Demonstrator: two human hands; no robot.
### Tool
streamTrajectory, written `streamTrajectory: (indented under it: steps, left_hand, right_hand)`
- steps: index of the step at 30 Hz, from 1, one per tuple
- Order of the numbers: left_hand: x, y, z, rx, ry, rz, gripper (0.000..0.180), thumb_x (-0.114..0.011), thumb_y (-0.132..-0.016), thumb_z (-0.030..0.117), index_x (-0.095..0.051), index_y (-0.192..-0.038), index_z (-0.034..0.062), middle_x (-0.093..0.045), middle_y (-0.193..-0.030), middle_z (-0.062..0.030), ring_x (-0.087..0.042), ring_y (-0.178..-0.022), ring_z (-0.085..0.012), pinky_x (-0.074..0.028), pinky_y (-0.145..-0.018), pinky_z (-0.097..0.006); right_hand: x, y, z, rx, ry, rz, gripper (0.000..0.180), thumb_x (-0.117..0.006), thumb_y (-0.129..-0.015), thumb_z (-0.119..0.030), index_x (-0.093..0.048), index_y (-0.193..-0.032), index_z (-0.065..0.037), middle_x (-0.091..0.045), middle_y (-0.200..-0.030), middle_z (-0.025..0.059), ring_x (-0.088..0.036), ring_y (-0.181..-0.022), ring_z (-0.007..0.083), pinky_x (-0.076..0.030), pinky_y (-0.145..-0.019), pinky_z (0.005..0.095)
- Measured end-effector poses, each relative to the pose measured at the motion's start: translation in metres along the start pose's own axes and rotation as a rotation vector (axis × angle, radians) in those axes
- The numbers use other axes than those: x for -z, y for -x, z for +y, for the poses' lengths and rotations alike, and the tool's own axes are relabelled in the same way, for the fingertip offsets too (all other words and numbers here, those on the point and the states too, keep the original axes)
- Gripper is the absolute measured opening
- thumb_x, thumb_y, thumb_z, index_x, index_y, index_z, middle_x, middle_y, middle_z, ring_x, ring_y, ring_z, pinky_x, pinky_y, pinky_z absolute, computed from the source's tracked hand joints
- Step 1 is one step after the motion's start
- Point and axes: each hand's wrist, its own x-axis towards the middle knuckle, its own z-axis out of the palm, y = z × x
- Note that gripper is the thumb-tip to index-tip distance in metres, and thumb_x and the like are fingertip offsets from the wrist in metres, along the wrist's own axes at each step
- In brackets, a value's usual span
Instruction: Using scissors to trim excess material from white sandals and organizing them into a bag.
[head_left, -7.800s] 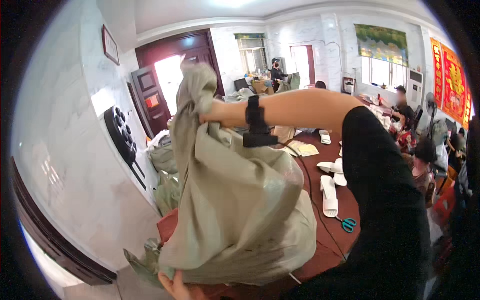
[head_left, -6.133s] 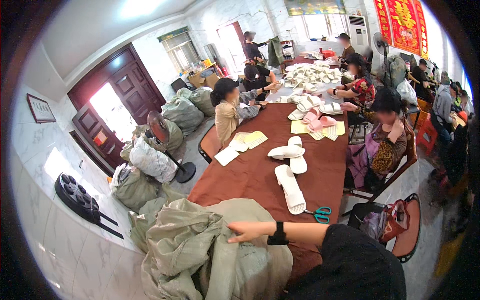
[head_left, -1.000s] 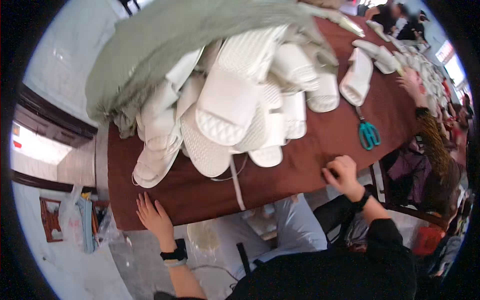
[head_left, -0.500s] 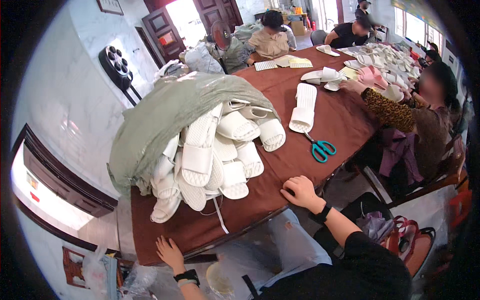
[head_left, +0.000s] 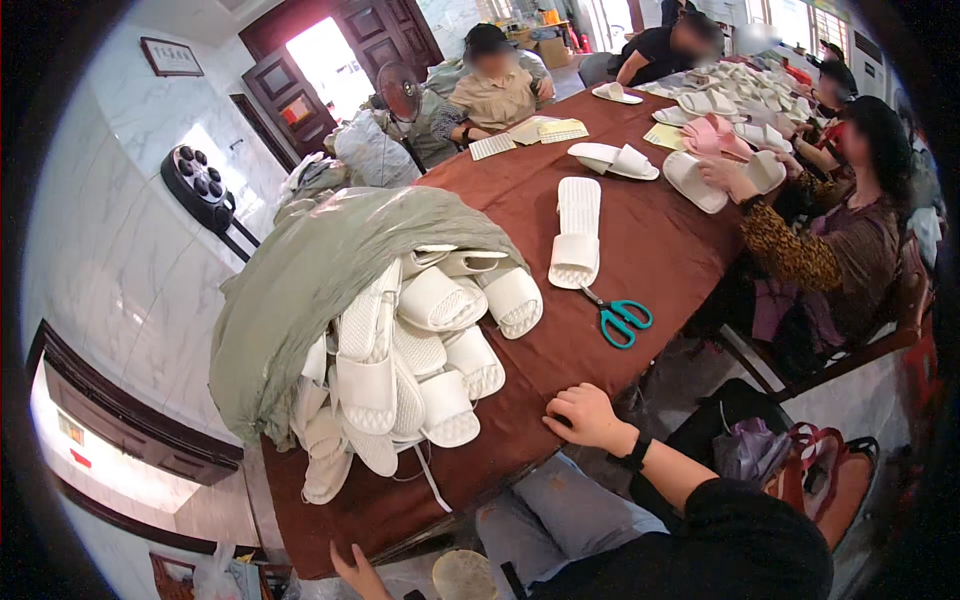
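Head view: at left, a bulging grey-green woven plastic sack lies on its side on the table covered in reddish-brown cloth, mouth turned nearly toward the wearer, presumably keeping its load within reach; its bulk hides cloth behind it. Below, the left hand is at the near edge, its grip spread, perhaps for steadying. White moulded slippers spill from the mouth, overlapping. Rightward, a single white ribbed slipper lies apart. The right hand rests at the edge, its grip curled; whether it closes on anything I cannot tell. Teal-handled metal scissors lie beyond it, blades reaching the single slipper. Farther right, a co-worker's hand holds another white slipper, occupying that side.
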Motion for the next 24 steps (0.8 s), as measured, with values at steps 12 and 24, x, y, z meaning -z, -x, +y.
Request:
streamTrajectory:
  steps: [12, 24]
  left_hand:
    - [-0.057, -0.044, 0.289, -1.017, 0.021, -0.366, 0.085, -0.076, -0.070, 0.027, -0.031, -0.138, 0.0062, -0.032, -0.139, -0.0216, -0.032, -0.128, -0.0372, -0.028, -0.104, -0.045]
    - [-0.129, -0.105, 0.305, -0.944, 0.024, -0.193, 0.068, -0.073, -0.062, 0.013, -0.050, -0.125, -0.0021, -0.038, -0.133, -0.0318, -0.037, -0.125, -0.0406, -0.030, -0.104, -0.042]
  right_hand:
    - [0.012, 0.003, 0.012, -0.060, -0.014, 0.004, 0.016, -0.064, -0.076, -0.025, -0.057, -0.071, -0.011, -0.056, -0.066, 0.0062, -0.057, -0.066, 0.0267, -0.043, -0.058, 0.0388]
    - [0.000, 0.016, 0.006, 0.011, -0.050, 0.024, 0.017, -0.059, -0.081, -0.025, -0.053, -0.078, -0.009, -0.054, -0.072, 0.0071, -0.055, -0.073, 0.0269, -0.041, -0.065, 0.0381]
